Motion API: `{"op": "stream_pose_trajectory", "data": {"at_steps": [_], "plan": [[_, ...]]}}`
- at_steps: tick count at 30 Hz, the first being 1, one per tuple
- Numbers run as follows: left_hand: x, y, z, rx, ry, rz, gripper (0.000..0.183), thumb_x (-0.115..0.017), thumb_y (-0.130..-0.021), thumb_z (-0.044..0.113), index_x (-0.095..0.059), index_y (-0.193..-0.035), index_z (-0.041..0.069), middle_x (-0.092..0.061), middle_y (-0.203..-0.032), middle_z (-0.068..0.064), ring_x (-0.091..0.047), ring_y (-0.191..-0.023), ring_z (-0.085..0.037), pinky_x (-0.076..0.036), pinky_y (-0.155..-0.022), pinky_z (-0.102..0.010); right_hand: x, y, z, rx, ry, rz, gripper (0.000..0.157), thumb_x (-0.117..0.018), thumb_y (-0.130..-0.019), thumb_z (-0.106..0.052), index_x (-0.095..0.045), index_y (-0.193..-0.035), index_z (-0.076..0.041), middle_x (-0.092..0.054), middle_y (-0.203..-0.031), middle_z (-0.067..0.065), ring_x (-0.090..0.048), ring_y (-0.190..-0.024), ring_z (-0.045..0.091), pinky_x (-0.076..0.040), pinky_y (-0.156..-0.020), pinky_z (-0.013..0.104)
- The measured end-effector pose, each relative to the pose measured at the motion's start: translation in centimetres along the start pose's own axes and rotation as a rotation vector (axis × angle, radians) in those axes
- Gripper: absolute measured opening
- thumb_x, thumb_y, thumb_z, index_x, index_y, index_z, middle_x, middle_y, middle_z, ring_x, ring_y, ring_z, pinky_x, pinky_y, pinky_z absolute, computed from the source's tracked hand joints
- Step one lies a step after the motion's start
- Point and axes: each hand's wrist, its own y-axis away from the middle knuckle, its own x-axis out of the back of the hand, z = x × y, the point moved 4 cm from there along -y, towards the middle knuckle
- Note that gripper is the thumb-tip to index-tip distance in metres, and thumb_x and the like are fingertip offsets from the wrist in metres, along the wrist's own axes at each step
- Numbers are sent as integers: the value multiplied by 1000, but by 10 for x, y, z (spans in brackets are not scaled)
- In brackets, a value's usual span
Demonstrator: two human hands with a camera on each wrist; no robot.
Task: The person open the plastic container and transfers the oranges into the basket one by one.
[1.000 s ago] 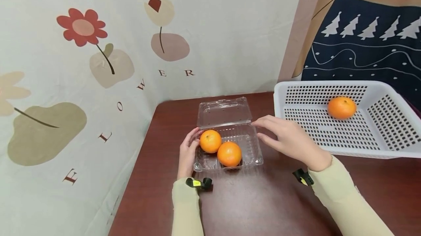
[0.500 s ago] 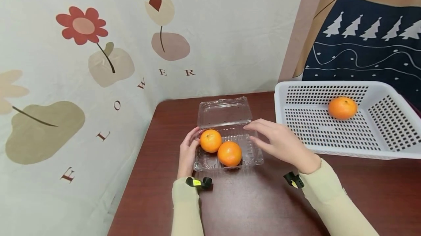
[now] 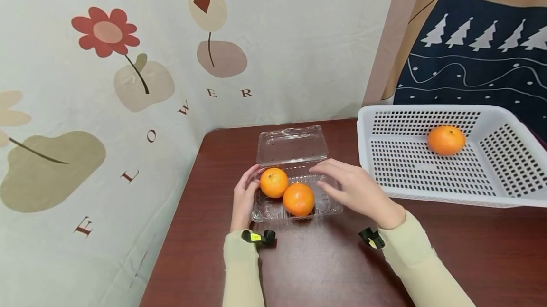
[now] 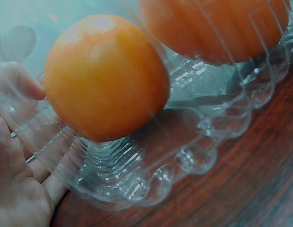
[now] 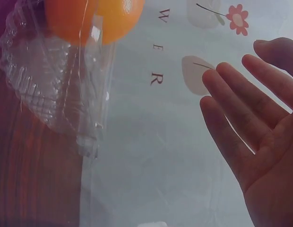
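A clear plastic clamshell box [image 3: 326, 193] lies on the table with its lid [image 3: 292, 144] folded back. Two oranges sit in its base, the rear-left orange [image 3: 274, 183] touching the front-right orange [image 3: 298, 199]. My left hand [image 3: 245, 197] holds the box's left side, thumb at the rim beside the rear-left orange; the left wrist view shows the fingers [image 4: 40, 165] through the plastic. My right hand [image 3: 356, 190] hovers over the box's right side, fingers spread and holding nothing. In the right wrist view its palm [image 5: 269, 156] stands apart from the box.
To the right is a white perforated basket [image 3: 431, 195] with one orange [image 3: 446, 140] inside. A printed cloth [image 3: 299, 60] hangs behind the brown table [image 3: 316, 264] and along its left side.
My right hand has moved left and slightly down, from the box's right rim to above its right side. The left hand, box and oranges have kept their places.
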Motion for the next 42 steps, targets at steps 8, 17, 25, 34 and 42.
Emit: {"op": "stream_pose_trajectory", "data": {"at_steps": [8, 17, 25, 34, 42], "plan": [[0, 1, -1, 16, -10, 2, 39, -43, -90, 5, -48, -128, 12, -55, -122, -3, -49, -113, -11, -35, -97, -31, -9, 3, 3, -20, -36, 12, 32, -63, -82, -21, -59, -113, -20, -56, -108, -11, -55, -79, 0, -47, -70, 22], [0, 1, 1, 19, -25, 3, 39, -43, -90, 6, -48, -128, 12, -54, -122, -2, -48, -113, -12, -35, -97, -32, -15, 5, 6, -31, -38, 21, 31, -63, -82, -22, -58, -113, -21, -56, -109, -12, -56, -85, 2, -47, -74, 24], [0, 0, 1, 14, -3, -3, 39, -43, -91, 5, -48, -128, 11, -54, -122, -4, -49, -112, -12, -36, -97, -29, -25, 5, 5, -51, -43, -23, 30, -62, -82, -23, -60, -112, -18, -57, -108, -12, -58, -87, 6, -48, -74, 25], [0, 1, -1, 24, 0, -5, 38, -42, -91, 5, -47, -129, 11, -54, -123, -4, -48, -114, -13, -34, -98, -30, -37, 7, 3, -42, -31, -60, 30, -63, -82, -25, -60, -111, -20, -58, -103, -10, -56, -83, 3, -48, -69, 24], [0, 1, 2, 30, -12, 6, 39, -42, -91, 5, -47, -129, 11, -53, -124, -5, -48, -114, -14, -33, -99, -32, -51, 5, -4, -17, 20, -131, 29, -60, -83, -28, -62, -111, -20, -54, -111, -10, -53, -85, 3, -47, -69, 22]]}}
